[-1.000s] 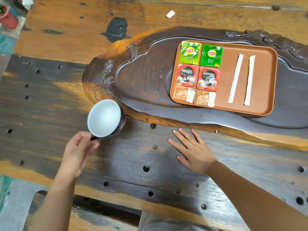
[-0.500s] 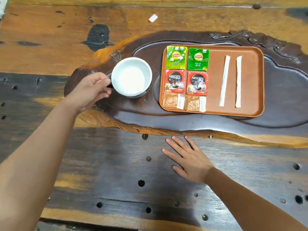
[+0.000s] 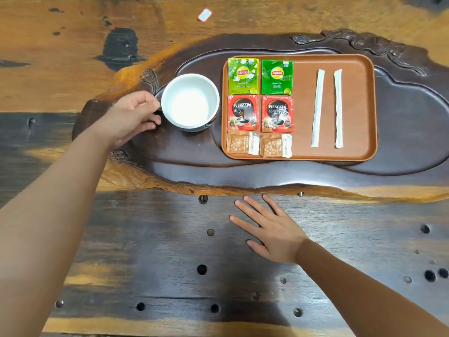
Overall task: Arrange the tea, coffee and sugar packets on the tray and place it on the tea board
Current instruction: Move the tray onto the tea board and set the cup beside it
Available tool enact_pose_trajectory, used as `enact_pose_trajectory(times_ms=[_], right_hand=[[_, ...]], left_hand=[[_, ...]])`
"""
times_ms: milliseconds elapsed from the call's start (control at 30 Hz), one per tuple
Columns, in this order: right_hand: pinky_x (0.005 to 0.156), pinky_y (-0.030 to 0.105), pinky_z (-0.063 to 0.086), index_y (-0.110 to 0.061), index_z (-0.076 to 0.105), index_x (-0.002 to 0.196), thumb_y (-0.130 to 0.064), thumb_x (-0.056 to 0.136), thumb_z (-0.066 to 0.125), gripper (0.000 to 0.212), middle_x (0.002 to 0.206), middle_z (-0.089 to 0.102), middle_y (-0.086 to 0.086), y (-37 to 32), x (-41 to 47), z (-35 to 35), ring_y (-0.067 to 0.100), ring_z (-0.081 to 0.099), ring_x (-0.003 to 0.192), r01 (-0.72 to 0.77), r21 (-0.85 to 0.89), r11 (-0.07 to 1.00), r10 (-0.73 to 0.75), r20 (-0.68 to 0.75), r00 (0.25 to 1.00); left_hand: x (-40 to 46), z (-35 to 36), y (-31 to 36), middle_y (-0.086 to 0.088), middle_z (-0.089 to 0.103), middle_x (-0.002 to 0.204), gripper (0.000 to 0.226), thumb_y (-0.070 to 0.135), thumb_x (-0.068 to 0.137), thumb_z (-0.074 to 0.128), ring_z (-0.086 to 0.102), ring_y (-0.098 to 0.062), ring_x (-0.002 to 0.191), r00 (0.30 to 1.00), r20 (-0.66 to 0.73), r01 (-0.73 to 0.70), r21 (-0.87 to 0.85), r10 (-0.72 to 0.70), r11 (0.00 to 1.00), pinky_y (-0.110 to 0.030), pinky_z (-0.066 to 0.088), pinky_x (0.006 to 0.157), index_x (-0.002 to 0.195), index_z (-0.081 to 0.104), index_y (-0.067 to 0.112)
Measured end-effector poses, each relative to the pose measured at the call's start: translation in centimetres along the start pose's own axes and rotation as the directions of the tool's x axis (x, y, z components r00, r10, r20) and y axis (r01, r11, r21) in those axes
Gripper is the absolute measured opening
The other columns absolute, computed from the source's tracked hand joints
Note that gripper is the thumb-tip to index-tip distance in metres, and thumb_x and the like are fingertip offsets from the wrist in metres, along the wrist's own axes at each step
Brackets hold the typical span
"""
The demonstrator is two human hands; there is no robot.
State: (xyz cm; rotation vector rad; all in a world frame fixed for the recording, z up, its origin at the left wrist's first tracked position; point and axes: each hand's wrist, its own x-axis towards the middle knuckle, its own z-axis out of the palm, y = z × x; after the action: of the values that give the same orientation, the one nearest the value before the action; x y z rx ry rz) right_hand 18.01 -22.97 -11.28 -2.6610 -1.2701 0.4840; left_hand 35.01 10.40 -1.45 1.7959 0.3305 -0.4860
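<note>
Your left hand is curled around the handle side of a white cup, fingers pinching at its left edge; the handle itself is hidden behind your fingers. The cup stands upright on the dark carved tea board, just left of the tray, close to its left rim but apart from it.

Your right hand lies flat on the tabletop near you, fingers spread and holding nothing, its fingertips just short of the tea board's near edge.

The tray sits on the tea board, toward its right half. On the tray's left side the packets lie in two columns of three rows: two green tea packets at the far end, two red coffee packets in the middle, and two brown sugar packets nearest you. The packets in each row lie side by side, nearly touching. On the tray's right side two long white sticks lie roughly parallel, running near to far, apart from each other and well apart from the packets.

Far on the tabletop, beyond the tea board, lies a small white scrap.
</note>
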Motion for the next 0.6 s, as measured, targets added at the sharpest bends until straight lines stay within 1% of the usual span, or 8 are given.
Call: enact_pose_trajectory(times_ms=[233,400,467,533,567,600], right_hand=[[0.112,0.05,0.011,-0.029,0.022,0.147,-0.046,0.091,0.039,0.061,0.155,0.02,0.004,-0.03,-0.03,-0.02,0.024,0.015,0.143,0.006,-0.005,1.0,-0.006,-0.011,1.0],[0.112,0.05,0.011,-0.029,0.022,0.147,-0.046,0.091,0.039,0.061,0.155,0.019,0.004,-0.01,-0.02,0.03,0.024,0.015,0.143,0.006,-0.002,1.0,-0.006,0.01,1.0],[0.112,0.05,0.011,-0.029,0.021,0.147,-0.046,0.091,0.038,0.061,0.156,0.019,0.004,-0.01,-0.01,0.01,0.024,0.015,0.144,0.009,0.0,1.0,-0.009,0.019,1.0],[0.112,0.05,0.011,-0.029,0.021,0.147,-0.046,0.091,0.038,0.061,0.156,0.019,0.004,0.02,-0.03,0.06,0.024,0.014,0.144,0.005,0.001,1.0,-0.005,0.021,1.0],[0.112,0.05,0.01,-0.029,0.021,0.147,-0.046,0.091,0.037,0.06,0.156,0.019,0.004,0.0,-0.05,0.03,0.024,0.013,0.144,0.005,-0.003,1.0,-0.005,0.025,1.0],[0.112,0.05,0.01,-0.029,0.021,0.147,-0.046,0.092,0.037,0.06,0.156,0.018,0.004,-0.01,-0.07,0.07,0.024,0.013,0.144,0.006,-0.005,1.0,-0.006,0.023,1.0]], left_hand=[[0.24,0.23,0.23,-0.001,0.054,0.075,0.021,0.017,0.097,0.044,0.057,0.0,0.062,1.0,-0.023,-0.003,0.024,0.004,1.0,-0.012,0.049,0.063,0.078,0.052,0.023],[0.35,0.32,0.31,-0.001,0.058,0.08,0.017,0.02,0.096,0.045,0.059,-0.001,0.068,0.997,-0.072,0.007,0.041,-0.004,0.999,-0.013,0.05,0.065,0.083,0.054,0.023],[0.19,0.47,0.14,-0.003,0.061,0.087,0.012,0.022,0.096,0.046,0.062,-0.002,0.07,0.996,-0.091,0.021,0.033,-0.018,0.999,-0.015,0.051,0.066,0.091,0.057,0.021],[0.0,0.56,-0.18,-0.002,0.063,0.1,0.017,0.025,0.096,0.046,0.064,-0.005,0.077,0.992,-0.124,0.025,-0.001,-0.025,1.0,-0.018,0.052,0.07,0.108,0.057,0.02],[-0.12,0.54,-0.27,0.0,0.063,0.106,0.023,0.028,0.095,0.046,0.065,-0.008,0.079,0.986,-0.167,0.018,-0.039,-0.024,0.999,-0.02,0.053,0.072,0.115,0.054,0.02],[-0.34,0.57,-0.28,0.001,0.063,0.11,0.026,0.031,0.094,0.046,0.066,-0.01,0.079,0.97,-0.244,-0.002,-0.099,-0.022,0.995,-0.022,0.053,0.073,0.117,0.052,0.021]])
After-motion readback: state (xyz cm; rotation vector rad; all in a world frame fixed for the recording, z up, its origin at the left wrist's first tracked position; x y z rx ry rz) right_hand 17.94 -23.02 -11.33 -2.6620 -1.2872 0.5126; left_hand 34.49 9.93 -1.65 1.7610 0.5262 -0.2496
